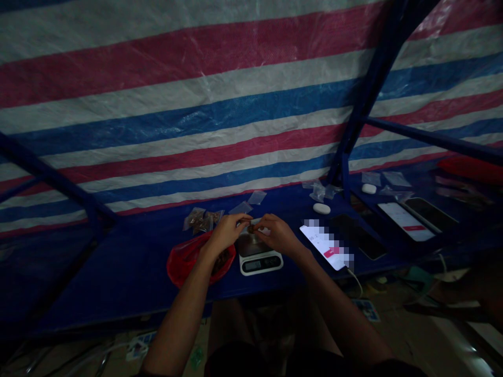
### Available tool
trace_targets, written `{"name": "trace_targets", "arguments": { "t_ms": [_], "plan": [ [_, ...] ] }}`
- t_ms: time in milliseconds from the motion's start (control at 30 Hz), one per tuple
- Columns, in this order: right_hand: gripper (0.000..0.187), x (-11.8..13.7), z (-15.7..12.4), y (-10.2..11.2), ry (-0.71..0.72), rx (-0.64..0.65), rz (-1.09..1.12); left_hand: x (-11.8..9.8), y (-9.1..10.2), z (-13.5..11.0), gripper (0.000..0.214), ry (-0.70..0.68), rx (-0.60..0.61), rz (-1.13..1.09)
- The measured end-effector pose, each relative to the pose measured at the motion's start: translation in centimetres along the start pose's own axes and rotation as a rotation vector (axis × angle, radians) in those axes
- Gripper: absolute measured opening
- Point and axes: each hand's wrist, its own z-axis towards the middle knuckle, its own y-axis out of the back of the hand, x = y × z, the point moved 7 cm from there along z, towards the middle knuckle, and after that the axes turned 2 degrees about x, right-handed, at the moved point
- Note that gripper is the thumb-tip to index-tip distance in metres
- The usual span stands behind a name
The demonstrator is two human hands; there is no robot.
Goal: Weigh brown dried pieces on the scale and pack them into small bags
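Observation:
My left hand [226,233] and my right hand [277,234] meet above a white digital kitchen scale [259,263], their fingertips pinching a small brown piece in clear plastic [250,228]. The exact shape of the piece is hard to tell in the dim light. Just left of the scale, below my left hand, lies a red plastic bag [189,260] with brown contents. Several small clear bags of brown material [200,221] lie beyond it.
A lit smartphone [324,244] with a charging cable lies right of the scale, beside a dark phone [356,235]. Further right are more phones, white oval cases [321,208] and loose clear bags [317,191]. A blue table surface meets a striped tarpaulin [196,99] behind.

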Motion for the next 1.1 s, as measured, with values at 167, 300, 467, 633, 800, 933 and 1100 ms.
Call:
{"name": "trace_targets", "arguments": {
  "t_ms": [167,300,467,633,800,933,1100],
  "plan": [
    [0.011,-0.1,-0.1,-0.1,-0.029,0.016,-0.01,-0.1,0.1,-0.2,0.026,-0.006,-0.004,0.0],
    [0.011,-0.2,-0.2,0.0,-0.029,0.012,0.031,-0.1,0.0,-0.2,0.025,-0.006,0.002,0.024],
    [0.008,0.0,-0.4,0.7,-0.035,-0.027,0.093,0.2,-0.1,0.1,0.026,0.008,-0.003,0.014],
    [0.013,-0.2,-0.7,1.4,-0.087,-0.044,0.13,0.3,-0.2,0.4,0.027,0.003,0.004,0.011],
    [0.014,-0.7,-1.0,1.6,-0.112,-0.056,0.13,0.3,-0.3,0.4,0.027,0.007,0.006,0.013],
    [0.015,-1.2,-1.3,1.5,-0.127,-0.06,0.136,0.3,-0.3,0.3,0.029,0.019,-0.003,0.001],
    [0.016,-3.4,-0.2,0.6,-0.171,-0.098,0.198,0.5,-0.4,0.3,0.03,0.037,0.005,-0.013]
  ]
}}
